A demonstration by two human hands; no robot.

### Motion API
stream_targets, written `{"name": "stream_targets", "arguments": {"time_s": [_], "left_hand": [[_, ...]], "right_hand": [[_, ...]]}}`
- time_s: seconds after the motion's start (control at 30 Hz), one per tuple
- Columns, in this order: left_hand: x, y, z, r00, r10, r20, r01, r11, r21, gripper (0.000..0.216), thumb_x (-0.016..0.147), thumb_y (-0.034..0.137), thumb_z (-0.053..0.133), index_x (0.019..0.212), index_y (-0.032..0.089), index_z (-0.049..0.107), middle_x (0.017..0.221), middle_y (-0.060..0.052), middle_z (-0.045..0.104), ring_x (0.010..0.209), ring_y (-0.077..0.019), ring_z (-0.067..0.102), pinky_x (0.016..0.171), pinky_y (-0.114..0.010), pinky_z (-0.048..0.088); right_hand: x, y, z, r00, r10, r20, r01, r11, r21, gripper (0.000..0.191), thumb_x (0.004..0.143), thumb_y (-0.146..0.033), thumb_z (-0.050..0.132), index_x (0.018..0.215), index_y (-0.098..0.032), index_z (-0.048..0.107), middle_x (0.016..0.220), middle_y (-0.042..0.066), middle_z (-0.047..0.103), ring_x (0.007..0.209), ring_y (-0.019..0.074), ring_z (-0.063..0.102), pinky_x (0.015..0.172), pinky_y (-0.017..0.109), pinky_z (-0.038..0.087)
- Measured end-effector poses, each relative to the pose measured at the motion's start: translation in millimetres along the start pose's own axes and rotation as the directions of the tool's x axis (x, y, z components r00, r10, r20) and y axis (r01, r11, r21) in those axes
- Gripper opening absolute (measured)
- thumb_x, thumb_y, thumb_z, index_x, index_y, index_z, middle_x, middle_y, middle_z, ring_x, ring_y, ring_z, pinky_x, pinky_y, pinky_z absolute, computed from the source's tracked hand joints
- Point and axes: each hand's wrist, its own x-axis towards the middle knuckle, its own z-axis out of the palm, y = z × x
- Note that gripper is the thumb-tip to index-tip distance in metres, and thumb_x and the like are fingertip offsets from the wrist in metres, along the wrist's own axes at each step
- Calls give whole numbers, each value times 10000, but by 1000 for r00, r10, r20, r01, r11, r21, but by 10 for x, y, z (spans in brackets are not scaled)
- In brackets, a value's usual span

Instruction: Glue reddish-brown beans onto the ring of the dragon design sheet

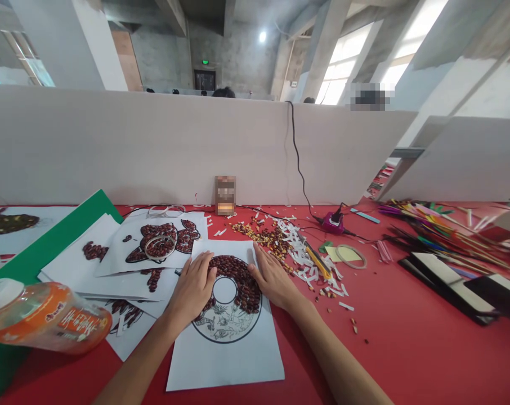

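Note:
A white sheet of paper (225, 365) with a printed ring-shaped picture lies before me on the red table. Dark red-brown beans (233, 267) cover the ring's upper part and right side; its lower part shows bare line drawing (227, 323). My left hand (193, 284) rests on the ring's left side, fingers extended and touching the beans. On the right side lies my right hand (272, 275), fingers stretched toward the sheet's top edge and thumb over the beans. Neither hand appears to hold anything. Parts of the ring are hidden under both hands.
Left are bean-covered picture sheets (124, 247), a tape roll (160, 247), a green board (98, 205) and an orange-labelled jar (52, 318). Right are loose kernels (261, 233), white paper scraps (303, 253), a yellow cutter (318, 261), a purple power adapter (333, 222) and a notebook (441, 275). A partition (153, 146) stands behind.

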Motion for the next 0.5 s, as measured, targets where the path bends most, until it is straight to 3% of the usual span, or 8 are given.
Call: {"name": "stream_targets", "arguments": {"time_s": [0.17,0.4,0.5], "left_hand": [[16,10,5,1000,0,-6,0,1000,-7,431,1072,344,315,1448,195,464,1493,-117,562,1434,-240,463,1227,-523,297],[58,40,36,1000,8,11,-7,1000,-8,439,1072,361,302,1446,202,468,1505,-114,553,1439,-233,459,1222,-509,303],[80,51,37,1000,9,25,-9,1000,-14,440,1072,368,303,1446,205,469,1510,-114,548,1441,-230,458,1220,-508,304]], "right_hand": [[31,20,22,996,84,-32,-85,996,-40,666,1069,-518,265,1588,-103,306,1559,187,459,1504,283,346,1229,492,285],[37,90,-66,1000,22,-22,-22,999,-23,594,1079,-429,230,1620,-185,192,1487,130,558,1434,236,456,1224,503,283],[26,97,-37,998,35,-57,-37,999,-39,582,1077,-423,255,1601,-171,245,1484,134,559,1432,241,454,1229,500,277]]}}
